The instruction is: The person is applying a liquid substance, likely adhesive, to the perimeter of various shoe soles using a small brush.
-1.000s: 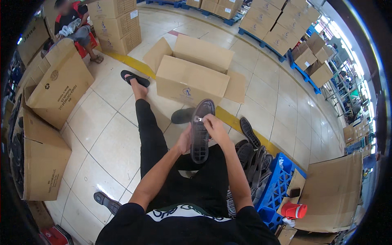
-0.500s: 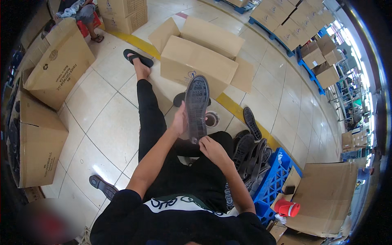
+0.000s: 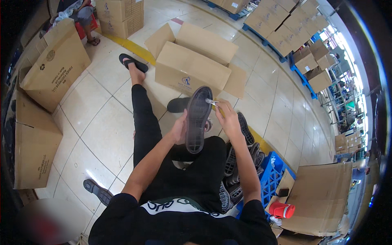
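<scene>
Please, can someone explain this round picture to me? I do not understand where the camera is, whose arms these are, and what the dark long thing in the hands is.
The camera sits on a person's head and looks down, so the picture is round and straight lines bend near its edge. The two arms coming from below belong to that person, who sits with legs stretched over a tiled floor.

The left hand holds a dark shoe sole upright, its underside facing the camera. The right hand holds a small thin tool against the sole's upper end; what kind of tool is too small to tell.

Ahead stands an open cardboard box. To the person's right, more soles are stacked beside a blue crate, with a red cup nearby. Other cartons stand on the left.
</scene>
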`<state>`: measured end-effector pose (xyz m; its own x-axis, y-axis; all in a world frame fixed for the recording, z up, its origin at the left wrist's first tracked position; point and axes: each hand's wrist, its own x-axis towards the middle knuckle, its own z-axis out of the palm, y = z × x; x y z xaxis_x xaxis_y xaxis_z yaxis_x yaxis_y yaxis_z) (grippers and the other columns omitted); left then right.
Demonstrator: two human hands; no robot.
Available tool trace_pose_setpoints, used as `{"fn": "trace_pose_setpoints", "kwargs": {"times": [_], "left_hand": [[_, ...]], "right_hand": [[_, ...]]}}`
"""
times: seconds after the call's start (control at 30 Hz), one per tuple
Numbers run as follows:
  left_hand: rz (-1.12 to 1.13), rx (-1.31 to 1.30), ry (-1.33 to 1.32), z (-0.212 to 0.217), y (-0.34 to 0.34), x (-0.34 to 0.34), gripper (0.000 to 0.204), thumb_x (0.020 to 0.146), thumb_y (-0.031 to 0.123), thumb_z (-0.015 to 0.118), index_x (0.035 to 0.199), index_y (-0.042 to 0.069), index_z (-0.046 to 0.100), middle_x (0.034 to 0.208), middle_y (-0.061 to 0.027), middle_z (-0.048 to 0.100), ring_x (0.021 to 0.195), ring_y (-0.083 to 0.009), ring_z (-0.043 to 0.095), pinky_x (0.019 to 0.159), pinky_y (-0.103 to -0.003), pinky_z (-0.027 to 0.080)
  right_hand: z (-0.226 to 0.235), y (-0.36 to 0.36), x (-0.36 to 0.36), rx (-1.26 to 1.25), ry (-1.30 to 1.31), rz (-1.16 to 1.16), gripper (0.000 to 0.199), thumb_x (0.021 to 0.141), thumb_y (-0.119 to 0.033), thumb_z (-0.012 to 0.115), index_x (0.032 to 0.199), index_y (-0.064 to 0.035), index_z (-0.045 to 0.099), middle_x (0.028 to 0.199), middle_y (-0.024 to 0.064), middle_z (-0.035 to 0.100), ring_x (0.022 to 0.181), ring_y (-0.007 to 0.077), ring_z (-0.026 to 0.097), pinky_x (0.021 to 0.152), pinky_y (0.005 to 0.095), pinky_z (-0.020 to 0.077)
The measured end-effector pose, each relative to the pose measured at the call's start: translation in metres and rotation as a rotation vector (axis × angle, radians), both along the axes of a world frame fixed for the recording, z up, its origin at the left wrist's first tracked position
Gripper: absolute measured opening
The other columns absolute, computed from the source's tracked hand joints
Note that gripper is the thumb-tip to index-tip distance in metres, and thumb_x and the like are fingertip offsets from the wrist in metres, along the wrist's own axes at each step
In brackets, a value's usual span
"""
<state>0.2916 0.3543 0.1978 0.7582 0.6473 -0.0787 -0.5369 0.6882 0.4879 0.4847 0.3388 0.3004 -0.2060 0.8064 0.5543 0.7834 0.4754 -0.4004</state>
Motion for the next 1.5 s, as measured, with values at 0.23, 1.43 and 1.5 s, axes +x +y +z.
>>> {"fn": "trace_pose_setpoints", "kwargs": {"times": [0.23, 1.43, 1.5], "left_hand": [[-0.045, 0.035, -0.031, 0.015, -0.007, 0.003, 0.074, 0.096, 0.061, 0.016, 0.138, 0.005, 0.041, 0.124, -0.0153, 0.057, 0.111, -0.0291, 0.057, 0.099, -0.043, 0.043], [0.249, -0.028, -0.017, -0.019, 0.015, -0.013, 0.073, 0.094, 0.064, 0.026, 0.136, 0.007, 0.044, 0.127, -0.0112, 0.056, 0.116, -0.0261, 0.053, 0.101, -0.044, 0.038], [0.247, -0.039, -0.059, -0.027, 0.017, -0.011, 0.072, 0.095, 0.063, 0.025, 0.135, 0.007, 0.045, 0.127, -0.0121, 0.056, 0.116, -0.0258, 0.053, 0.101, -0.043, 0.039]], "right_hand": [[0.003, 0.041, 0.015, 0.050, -0.397, 0.084, 0.021, 0.087, -0.011, 0.060, 0.105, -0.0025, 0.056, 0.115, 0.0131, 0.056, 0.092, 0.0303, 0.062, 0.072, 0.0377, 0.0553], [-0.061, -0.064, -0.007, -0.206, -0.670, 0.247, 0.023, 0.084, -0.020, 0.062, 0.100, -0.0042, 0.055, 0.082, 0.0109, 0.056, 0.071, 0.0275, 0.062, 0.059, 0.0386, 0.0487], [-0.067, -0.072, -0.013, -0.351, -0.467, 0.223, 0.021, 0.086, -0.019, 0.061, 0.100, -0.0042, 0.056, 0.082, 0.0117, 0.057, 0.069, 0.0276, 0.061, 0.059, 0.0387, 0.0484]]}}
